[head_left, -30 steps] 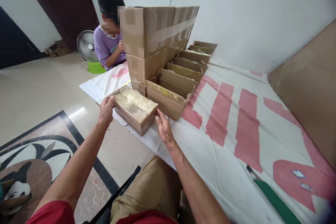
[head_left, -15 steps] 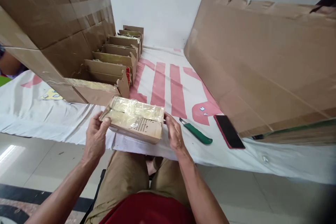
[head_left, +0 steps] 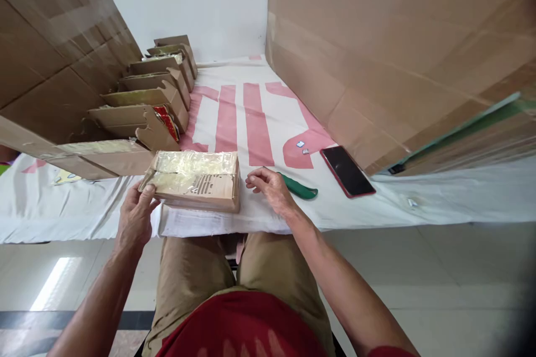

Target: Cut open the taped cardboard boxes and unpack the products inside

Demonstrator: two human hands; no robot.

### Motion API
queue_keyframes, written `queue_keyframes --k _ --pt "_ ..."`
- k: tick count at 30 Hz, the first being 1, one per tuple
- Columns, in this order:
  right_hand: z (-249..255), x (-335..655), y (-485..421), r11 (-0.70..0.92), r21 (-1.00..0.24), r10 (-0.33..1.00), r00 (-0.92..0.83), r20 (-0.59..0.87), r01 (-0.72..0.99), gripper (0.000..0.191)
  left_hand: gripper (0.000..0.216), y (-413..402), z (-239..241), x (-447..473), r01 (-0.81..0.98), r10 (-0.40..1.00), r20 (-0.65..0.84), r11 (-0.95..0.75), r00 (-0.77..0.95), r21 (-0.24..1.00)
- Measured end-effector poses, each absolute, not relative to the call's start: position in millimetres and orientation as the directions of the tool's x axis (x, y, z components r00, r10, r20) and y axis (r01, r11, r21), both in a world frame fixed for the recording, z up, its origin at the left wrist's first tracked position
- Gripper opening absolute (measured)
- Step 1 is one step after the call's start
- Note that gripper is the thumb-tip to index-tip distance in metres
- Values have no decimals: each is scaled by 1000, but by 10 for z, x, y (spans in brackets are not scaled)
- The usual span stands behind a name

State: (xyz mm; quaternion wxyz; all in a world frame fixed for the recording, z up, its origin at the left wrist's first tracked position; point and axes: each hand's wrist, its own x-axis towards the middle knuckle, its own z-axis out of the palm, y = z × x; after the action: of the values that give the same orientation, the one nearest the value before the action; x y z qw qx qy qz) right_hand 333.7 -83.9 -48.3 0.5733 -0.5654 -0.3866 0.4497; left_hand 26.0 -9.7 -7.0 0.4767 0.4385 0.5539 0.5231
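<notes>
A small flat cardboard box [head_left: 195, 181] with yellowish tape over its top lies on the white and pink sheet [head_left: 251, 122] right in front of me. My left hand [head_left: 136, 217] grips the box's left end, thumb on top. My right hand [head_left: 270, 189] is off the box, just to its right, fingers loosely curled and holding nothing. It hovers over the sheet beside a green-handled knife [head_left: 301, 188].
A row of several open cardboard boxes [head_left: 146, 95] runs back on the left beside tall taped cartons [head_left: 54, 61]. A dark phone [head_left: 347, 170] lies right of the knife. Large cardboard sheets [head_left: 397, 50] lean at the right. The sheet's near edge meets tiled floor.
The view has swung right, and the other person is out of sight. The box was brought in front of me and set on the sheet. My right hand let go and moved toward the knife.
</notes>
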Motion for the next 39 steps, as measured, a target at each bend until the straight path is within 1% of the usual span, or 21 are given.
queue_keyframes --k 4,10,18,21,25,30,33,36,39 --pt "-502 3219 -843 -56 -990 963 256 -88 -132 20 56 -96 -52 278 3 983 -66 68 -169 998" --pt "-491 3133 -781 -80 -987 967 231 -112 -143 24 56 -96 -32 283 28 982 -68 74 -179 997" --pt "-611 3108 -746 -84 -986 960 255 -119 -144 12 54 -102 -21 276 70 984 -58 71 -167 995" --pt "-639 3092 -793 -76 -989 953 283 -109 -126 11 53 -110 -27 279 75 985 -49 62 -166 995" --pt "-598 3036 -886 -38 -997 945 321 -57 -66 15 51 -113 -44 273 37 984 -43 50 -172 998" --pt "-570 2947 -896 15 -998 913 406 38 58 10 51 -125 -43 271 7 984 -53 55 -172 998" --pt "-616 2932 -868 38 -993 898 432 82 109 11 52 -136 -35 282 8 984 -51 53 -171 999" --pt "-679 2947 -851 63 -991 896 430 108 117 15 50 -140 -39 288 16 985 -43 46 -169 999" --pt "-718 2964 -841 104 -988 895 422 142 112 24 48 -135 -58 286 22 986 -30 34 -164 999"
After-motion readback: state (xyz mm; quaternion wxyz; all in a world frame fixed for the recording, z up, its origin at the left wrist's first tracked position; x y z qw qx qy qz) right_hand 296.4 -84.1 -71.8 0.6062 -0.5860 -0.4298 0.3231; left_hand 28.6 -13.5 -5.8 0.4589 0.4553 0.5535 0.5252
